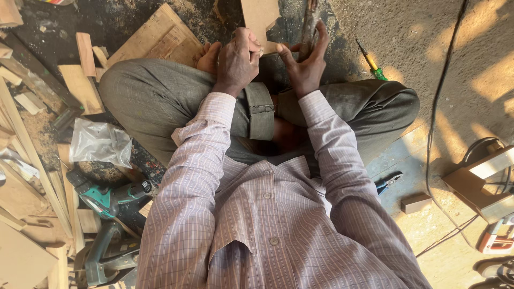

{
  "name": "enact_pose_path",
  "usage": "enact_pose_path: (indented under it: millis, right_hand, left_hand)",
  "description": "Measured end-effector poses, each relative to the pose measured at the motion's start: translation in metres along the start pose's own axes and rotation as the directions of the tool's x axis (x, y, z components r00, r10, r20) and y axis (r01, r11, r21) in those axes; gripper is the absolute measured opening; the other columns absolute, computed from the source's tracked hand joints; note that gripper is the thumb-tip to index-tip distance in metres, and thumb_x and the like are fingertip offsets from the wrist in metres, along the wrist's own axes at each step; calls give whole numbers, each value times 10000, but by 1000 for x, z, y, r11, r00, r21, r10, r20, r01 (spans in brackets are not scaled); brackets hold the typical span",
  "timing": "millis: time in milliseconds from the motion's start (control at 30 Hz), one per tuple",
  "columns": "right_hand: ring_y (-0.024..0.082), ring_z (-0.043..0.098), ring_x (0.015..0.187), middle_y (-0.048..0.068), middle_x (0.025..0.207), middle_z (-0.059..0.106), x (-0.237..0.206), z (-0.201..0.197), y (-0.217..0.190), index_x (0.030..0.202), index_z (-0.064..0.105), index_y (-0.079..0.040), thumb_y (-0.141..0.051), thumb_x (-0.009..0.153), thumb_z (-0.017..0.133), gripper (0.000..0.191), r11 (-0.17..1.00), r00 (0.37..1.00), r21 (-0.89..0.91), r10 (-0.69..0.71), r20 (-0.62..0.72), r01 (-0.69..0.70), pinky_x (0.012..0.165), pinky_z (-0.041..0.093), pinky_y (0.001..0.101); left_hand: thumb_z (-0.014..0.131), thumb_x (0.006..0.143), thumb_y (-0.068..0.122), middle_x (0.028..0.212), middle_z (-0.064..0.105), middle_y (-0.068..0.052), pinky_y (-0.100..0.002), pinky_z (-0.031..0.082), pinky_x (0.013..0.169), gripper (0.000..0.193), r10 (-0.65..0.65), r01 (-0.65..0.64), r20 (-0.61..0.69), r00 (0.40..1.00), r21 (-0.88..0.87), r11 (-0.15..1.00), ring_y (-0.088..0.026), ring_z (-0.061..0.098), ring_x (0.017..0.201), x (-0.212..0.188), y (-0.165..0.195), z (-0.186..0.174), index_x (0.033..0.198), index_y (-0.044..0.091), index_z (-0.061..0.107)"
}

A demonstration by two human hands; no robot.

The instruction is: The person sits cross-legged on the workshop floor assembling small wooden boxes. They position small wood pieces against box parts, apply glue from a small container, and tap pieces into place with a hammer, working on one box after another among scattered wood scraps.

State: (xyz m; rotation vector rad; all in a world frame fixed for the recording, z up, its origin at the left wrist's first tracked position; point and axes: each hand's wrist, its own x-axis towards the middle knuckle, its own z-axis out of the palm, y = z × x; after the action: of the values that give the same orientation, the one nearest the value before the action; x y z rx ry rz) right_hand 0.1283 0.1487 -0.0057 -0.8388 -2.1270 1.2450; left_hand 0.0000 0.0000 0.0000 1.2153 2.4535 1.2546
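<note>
I sit cross-legged on the floor in a checked shirt and grey trousers. My left hand [237, 60] is closed on the lower edge of a flat brown wooden piece [259, 18] that stands up in front of my knees. My right hand [306, 61] wraps around a long dark rusty tool [309, 24] held upright just right of the wooden piece. The tool's upper end runs out of view, and its lower part is hidden behind my fingers.
Wood offcuts and a board [160, 37] lie at the left, with a crumpled plastic bag [99, 142] and a teal power drill [107, 198]. A green-handled screwdriver [372, 63], blue pliers [388, 182], a small wood block [416, 203] and a black cable [436, 107] lie at the right.
</note>
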Motion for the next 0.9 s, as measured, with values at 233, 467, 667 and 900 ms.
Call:
enact_pose_path:
  millis: [233, 467, 667, 900]
  right_hand:
    - [166, 739, 776, 57, 910, 747, 0, -6, -3, 1560, 279, -79, -442, 843, 970, 1059, 987, 986, -13, 162, 47, -162, 737, 635, 324]
    - [193, 793, 905, 78, 970, 772, -6, -8, 0, 1537, 334, -64, -470, 847, 976, 1027, 986, 984, 27, 161, 76, -163, 825, 647, 364]
    - [201, 781, 927, 94, 1002, 758, -4, -9, -4, 1534, 347, -55, -469, 828, 976, 1033, 977, 973, 12, 209, 93, -211, 836, 648, 373]
    - [236, 780, 1050, 136, 1157, 743, -3, -8, 2, 1556, 328, -53, -468, 883, 974, 1020, 995, 991, 11, 96, 88, -98, 908, 646, 403]
  left_hand:
    - [723, 902, -25, 1053, 721, -81, -393, 613, 836, 359, 64, -62, 77, 995, -27, 998, -283, 754, 976, -3, 11, -4, 1135, 65, 466]
    - [746, 912, 120, 1383, 662, 11, -381, 436, 1191, 400, 358, -537, 436, 826, 414, 735, -210, 548, 1340, 21, -4, -32, 1302, 186, 696]
    - [670, 919, 310, 1465, 597, 133, -340, 303, 1243, 406, 466, -820, 675, 572, 492, 294, -115, 479, 1377, 56, -10, -36, 1323, 349, 688]
    - [670, 896, 446, 1482, 572, 144, -331, 316, 1234, 555, 430, -864, 749, 504, 442, 243, -103, 445, 1413, 69, -18, -40, 1442, 365, 617]
